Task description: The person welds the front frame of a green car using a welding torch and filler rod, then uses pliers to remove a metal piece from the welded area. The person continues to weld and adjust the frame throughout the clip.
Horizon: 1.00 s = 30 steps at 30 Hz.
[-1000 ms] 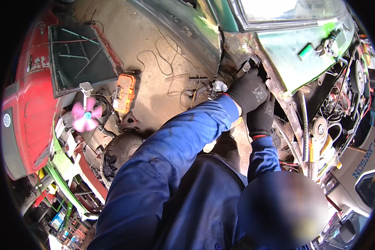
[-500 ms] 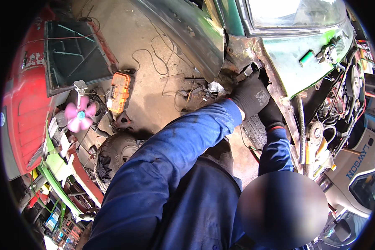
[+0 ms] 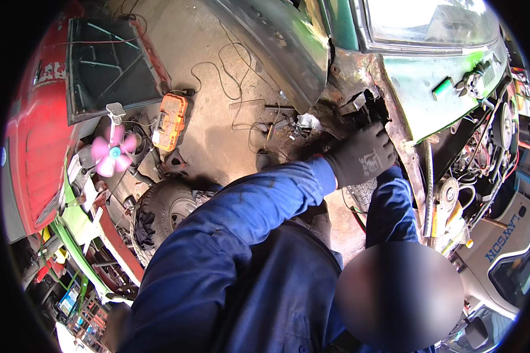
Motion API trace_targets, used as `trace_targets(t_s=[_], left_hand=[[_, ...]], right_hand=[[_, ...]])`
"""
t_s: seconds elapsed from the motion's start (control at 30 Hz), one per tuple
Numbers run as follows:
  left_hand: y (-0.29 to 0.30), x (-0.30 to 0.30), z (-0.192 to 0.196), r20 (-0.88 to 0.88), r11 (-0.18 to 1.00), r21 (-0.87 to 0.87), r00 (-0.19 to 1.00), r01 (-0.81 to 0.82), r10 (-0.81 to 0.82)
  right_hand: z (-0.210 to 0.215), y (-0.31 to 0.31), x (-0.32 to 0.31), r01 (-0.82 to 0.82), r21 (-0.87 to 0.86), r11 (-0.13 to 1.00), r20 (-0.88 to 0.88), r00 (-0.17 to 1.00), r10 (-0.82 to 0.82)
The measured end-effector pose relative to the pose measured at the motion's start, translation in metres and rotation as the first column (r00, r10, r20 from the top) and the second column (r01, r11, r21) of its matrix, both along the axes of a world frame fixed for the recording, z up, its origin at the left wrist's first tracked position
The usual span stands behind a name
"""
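My left hand (image 3: 362, 156), in a dark grey work glove, is held over the rusty car body beside the wheel arch. Its back faces up and its fingers are stretched forward and slightly apart, with nothing seen in them. Just ahead of the fingertips lies a jagged, rusted opening (image 3: 376, 109) in the body panel. My right forearm (image 3: 391, 203), in a blue sleeve, reaches in beneath the left hand. The right hand itself is hidden behind the left glove and the panel edge. Below the left hand, part of a tyre (image 3: 362, 193) shows.
A green car cowl (image 3: 424, 106) carries a green cylinder (image 3: 443, 88) and a metal tool (image 3: 470, 86). At right is the open engine bay (image 3: 471, 150). Leftward stand a dark detached door or fender (image 3: 271, 50), an orange case (image 3: 171, 122), cables, a pink fan (image 3: 113, 152) and a wheel (image 3: 165, 212).
My left hand has drawn back from the rusted opening, baring more of it, and its fingers now show. My right glove, partly seen before, is now hidden. The view has shifted slightly.
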<state>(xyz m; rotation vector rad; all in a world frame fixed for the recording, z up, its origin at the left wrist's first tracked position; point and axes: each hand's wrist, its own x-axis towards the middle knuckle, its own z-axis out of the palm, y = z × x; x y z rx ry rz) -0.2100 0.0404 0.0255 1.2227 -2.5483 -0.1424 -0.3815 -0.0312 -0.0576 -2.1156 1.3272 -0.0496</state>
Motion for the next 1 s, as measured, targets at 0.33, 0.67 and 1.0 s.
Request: trace_targets(t_s=[0.33,0.67,1.0], left_hand=[[0.108,0.052,-0.064,-0.323,0.952,0.294,0.930,-0.079,0.177],[0.161,0.106,-0.111,-0.409,0.803,0.506,0.731,-0.317,0.546],[0.065,0.041,-0.056,-0.677,0.726,0.672,0.279,-0.144,0.681]], right_hand=[[0.004,0.001,0.013,0.087,0.130,0.988,0.060,0.994,-0.095],[-0.023,-0.011,-0.008,-0.303,-0.215,0.929,-0.132,0.951,0.279],[0.014,0.000,0.018,0.128,0.044,0.991,0.082,0.988,-0.131]])
